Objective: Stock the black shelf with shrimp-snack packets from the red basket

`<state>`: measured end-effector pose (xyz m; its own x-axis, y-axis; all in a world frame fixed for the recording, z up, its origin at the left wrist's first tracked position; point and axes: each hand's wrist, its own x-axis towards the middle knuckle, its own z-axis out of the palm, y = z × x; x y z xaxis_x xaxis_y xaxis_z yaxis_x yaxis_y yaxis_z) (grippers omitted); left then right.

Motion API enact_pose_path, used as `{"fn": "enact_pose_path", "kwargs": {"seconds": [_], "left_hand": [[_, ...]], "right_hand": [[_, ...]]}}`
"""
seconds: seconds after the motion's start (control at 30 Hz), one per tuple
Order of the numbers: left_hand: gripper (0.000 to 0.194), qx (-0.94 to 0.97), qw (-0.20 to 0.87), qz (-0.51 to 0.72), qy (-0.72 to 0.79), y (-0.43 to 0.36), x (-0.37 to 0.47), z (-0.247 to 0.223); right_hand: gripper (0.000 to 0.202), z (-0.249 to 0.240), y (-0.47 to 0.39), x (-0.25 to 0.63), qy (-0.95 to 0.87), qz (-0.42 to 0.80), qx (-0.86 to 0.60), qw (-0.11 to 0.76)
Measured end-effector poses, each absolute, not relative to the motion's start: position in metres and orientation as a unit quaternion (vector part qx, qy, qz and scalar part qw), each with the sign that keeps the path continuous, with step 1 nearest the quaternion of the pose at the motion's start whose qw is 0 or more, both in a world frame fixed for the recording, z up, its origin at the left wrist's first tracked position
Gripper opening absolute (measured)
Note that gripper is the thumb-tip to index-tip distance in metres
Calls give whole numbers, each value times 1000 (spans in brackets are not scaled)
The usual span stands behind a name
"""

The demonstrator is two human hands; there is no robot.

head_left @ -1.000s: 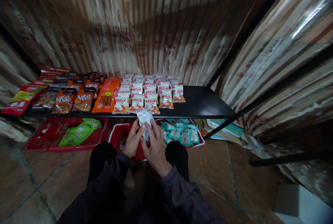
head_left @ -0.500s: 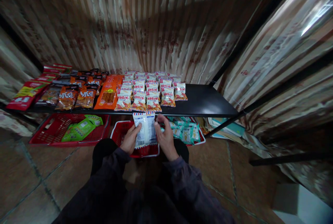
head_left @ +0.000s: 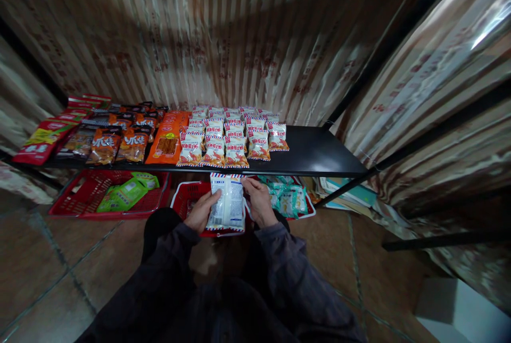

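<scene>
A white snack bag (head_left: 227, 202) with striped ends hangs upright in front of the shelf edge, its printed back facing me. My left hand (head_left: 203, 210) is closed on its left side, thumb across the front. At the bag's upper right corner, my right hand (head_left: 260, 202) has its fingers pinched together on the edge. Rows of similar white-and-red snack bags (head_left: 235, 151) stand on the black shelf (head_left: 315, 151) just behind. Under the held bag is a red basket (head_left: 181, 194), partly covered by my hands and the bag.
Orange packets (head_left: 164, 143), dark snack bags (head_left: 133, 143) and red bags (head_left: 40, 143) fill the shelf's left part. Below are a red basket (head_left: 75, 202) with green packets (head_left: 125, 194) and another holding teal packets (head_left: 293, 202). A white box (head_left: 459, 306) sits at lower right.
My right hand has moved onto the bag's upper right corner, its fingers now closing there. The bag has shifted slightly right, with my left hand still on it.
</scene>
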<state>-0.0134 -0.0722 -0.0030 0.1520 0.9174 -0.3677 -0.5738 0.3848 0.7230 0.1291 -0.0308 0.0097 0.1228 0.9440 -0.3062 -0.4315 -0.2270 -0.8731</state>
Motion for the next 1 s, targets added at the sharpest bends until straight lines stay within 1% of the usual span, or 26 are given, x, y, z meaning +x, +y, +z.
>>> {"fn": "enact_pose_path", "kwargs": {"seconds": [0.27,0.6,0.7,0.87,1.0], "left_hand": [[49,253,737,497,382,-76,-17,-5],[50,291,731,485,381,-77,-16,-5],[49,284,717,500,394,-75,-17,-4],[48,246,680,550,417,-64,-21,0],[46,216,657,585,423,-53,-22,1]], "right_hand": [[27,5,-26,130,-249,585,-509,580],[25,6,-23,131,-277,564,-527,572],[30,7,-25,132,-296,571,-517,565],[44,7,-37,130,-307,600,-501,543],[44,1,-52,127,-335,623,-490,509]]}}
